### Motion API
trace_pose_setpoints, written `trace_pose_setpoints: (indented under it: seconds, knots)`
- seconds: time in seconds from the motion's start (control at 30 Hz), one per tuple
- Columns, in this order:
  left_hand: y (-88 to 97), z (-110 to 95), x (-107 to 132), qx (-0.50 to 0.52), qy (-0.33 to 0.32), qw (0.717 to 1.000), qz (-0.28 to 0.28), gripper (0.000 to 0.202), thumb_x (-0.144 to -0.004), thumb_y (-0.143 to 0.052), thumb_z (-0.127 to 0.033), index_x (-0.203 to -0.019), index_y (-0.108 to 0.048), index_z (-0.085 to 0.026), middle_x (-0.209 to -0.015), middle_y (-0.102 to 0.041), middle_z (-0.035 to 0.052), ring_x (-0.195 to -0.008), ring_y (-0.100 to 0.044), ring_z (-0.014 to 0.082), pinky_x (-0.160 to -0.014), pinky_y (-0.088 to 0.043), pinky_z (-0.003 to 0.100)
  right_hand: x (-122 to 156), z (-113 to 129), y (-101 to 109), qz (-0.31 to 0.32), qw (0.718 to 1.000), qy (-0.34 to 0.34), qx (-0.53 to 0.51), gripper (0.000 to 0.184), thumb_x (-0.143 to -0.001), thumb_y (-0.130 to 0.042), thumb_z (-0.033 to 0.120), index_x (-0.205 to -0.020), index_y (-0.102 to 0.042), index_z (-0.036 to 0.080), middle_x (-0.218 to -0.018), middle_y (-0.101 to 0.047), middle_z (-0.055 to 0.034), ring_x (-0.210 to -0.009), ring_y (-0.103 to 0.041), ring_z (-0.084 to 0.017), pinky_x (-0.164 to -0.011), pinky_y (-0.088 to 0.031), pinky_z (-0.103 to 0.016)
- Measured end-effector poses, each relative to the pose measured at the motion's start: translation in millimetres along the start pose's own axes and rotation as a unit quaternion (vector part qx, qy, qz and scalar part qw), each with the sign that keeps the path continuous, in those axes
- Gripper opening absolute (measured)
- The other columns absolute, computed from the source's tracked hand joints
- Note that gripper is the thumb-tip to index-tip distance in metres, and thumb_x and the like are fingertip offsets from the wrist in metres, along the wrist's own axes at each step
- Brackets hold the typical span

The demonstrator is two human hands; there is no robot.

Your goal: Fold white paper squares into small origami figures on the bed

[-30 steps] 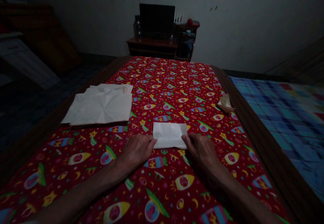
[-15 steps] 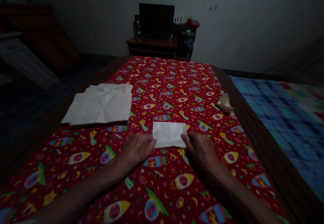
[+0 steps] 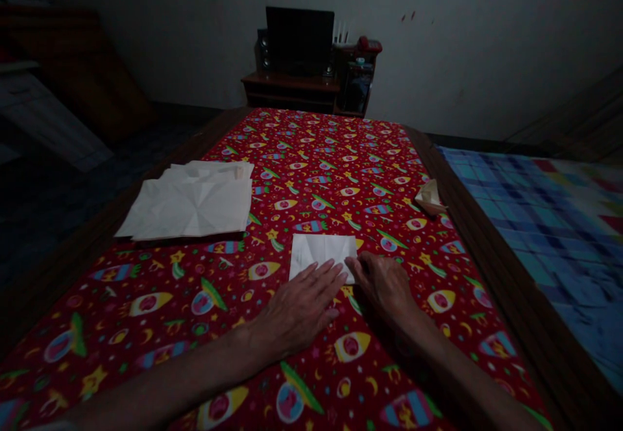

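A small folded sheet of white paper (image 3: 316,249) lies on the red patterned cloth (image 3: 233,333) in front of me. My left hand (image 3: 304,304) rests flat, its outstretched fingers lying over the paper's near edge. At the paper's right edge, my right hand (image 3: 387,285) has its thumb and fingers pinched on the paper's side. To the left sits a stack of creased white paper sheets (image 3: 195,204). A small folded paper piece (image 3: 429,197) stands near the cloth's right edge.
Dark wooden borders (image 3: 487,262) run along both sides of the cloth. Beyond its far end stand a monitor (image 3: 300,40) on a desk and a red telephone (image 3: 370,45). A blue plaid cloth (image 3: 525,223) spreads at the right.
My left hand has left the paper's left edge, moved right and opened flat over the near edge. My right hand stays pinched at the right edge.
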State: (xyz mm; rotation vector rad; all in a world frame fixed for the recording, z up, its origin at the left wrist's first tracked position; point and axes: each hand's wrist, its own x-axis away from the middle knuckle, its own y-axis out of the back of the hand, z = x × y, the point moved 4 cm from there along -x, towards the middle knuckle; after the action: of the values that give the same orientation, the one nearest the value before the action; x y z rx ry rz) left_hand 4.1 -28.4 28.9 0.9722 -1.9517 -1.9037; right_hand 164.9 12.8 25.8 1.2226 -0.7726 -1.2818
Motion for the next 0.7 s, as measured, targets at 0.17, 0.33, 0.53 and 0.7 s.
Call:
trace_pose_setpoints:
  seconds: [0.17, 0.33, 0.53, 0.7]
  knots:
    - [-7.5, 2.3, 3.3, 0.01, 0.03, 0.999, 0.018, 0.05, -0.094, -0.038, -0.03, -0.139, -0.028, -0.009, -0.145, -0.034, 0.0128, -0.137, -0.024, 0.024, -0.111, -0.029, 0.041, -0.7, 3.2, 2.5, 0.002, 1.0, -0.011, 0.013, 0.04, -0.092, -0.034, 0.037, -0.067, -0.057, 0.017, -0.055, -0.06, -0.0036, -0.048, -0.051, -0.012, -0.05, -0.022, -0.024]
    - [-5.3, 3.2, 4.6, 0.019, 0.032, 0.999, 0.011, 0.048, -0.095, -0.036, -0.029, -0.139, -0.029, -0.012, -0.144, -0.035, 0.0121, -0.138, -0.022, 0.0234, -0.111, -0.029, 0.042, -0.8, 2.2, 1.4, -0.001, 1.0, -0.014, 0.016, 0.04, -0.092, -0.035, 0.038, -0.067, -0.058, 0.017, -0.055, -0.061, -0.004, -0.047, -0.051, -0.011, -0.049, -0.021, -0.025]
    - [-5.6, 2.1, 4.2, 0.022, 0.03, 0.999, 0.013, 0.045, -0.094, -0.038, -0.028, -0.136, -0.034, -0.012, -0.145, -0.034, 0.0123, -0.138, -0.022, 0.0241, -0.112, -0.029, 0.044, -0.2, 0.7, 0.2, -0.006, 1.0, 0.0, 0.007, 0.042, -0.092, -0.032, 0.038, -0.067, -0.058, 0.016, -0.053, -0.059, -0.0039, -0.045, -0.049, -0.011, -0.048, -0.021, -0.025]
    - [-7.6, 0.6, 5.0, 0.015, 0.041, 0.999, 0.015, 0.046, -0.094, -0.038, -0.028, -0.136, -0.034, -0.011, -0.146, -0.033, 0.0119, -0.138, -0.02, 0.025, -0.113, -0.026, 0.045, -0.5, 2.2, 1.0, 0.005, 1.0, -0.013, 0.017, 0.04, -0.092, -0.034, 0.038, -0.067, -0.057, 0.017, -0.054, -0.06, -0.0035, -0.046, -0.049, -0.011, -0.049, -0.021, -0.024]
